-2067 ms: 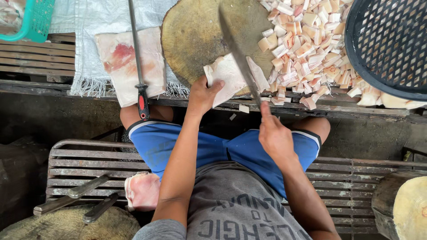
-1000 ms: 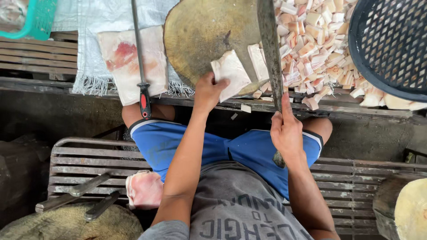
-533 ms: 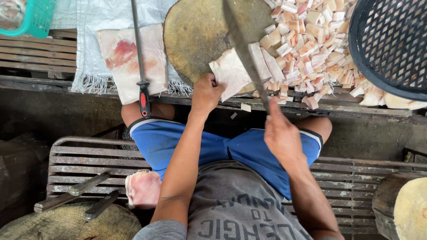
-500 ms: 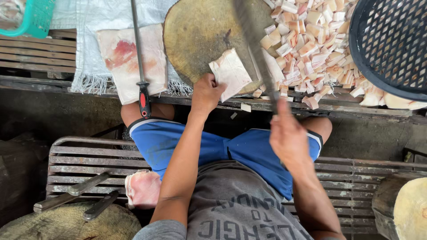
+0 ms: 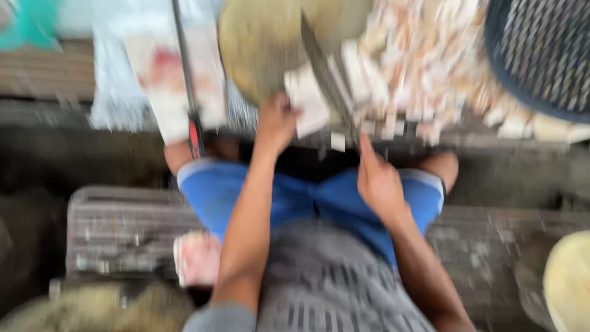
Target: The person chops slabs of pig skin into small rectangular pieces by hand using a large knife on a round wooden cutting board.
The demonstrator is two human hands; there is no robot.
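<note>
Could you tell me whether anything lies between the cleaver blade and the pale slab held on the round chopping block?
Nothing visible does: the cleaver in the right hand lies directly against the pale slab, which the left hand steadies.

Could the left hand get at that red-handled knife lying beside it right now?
Probably yes: the left hand pins a pale slab, but the red-handled knife lies just beside it with nothing visibly between them.
</note>
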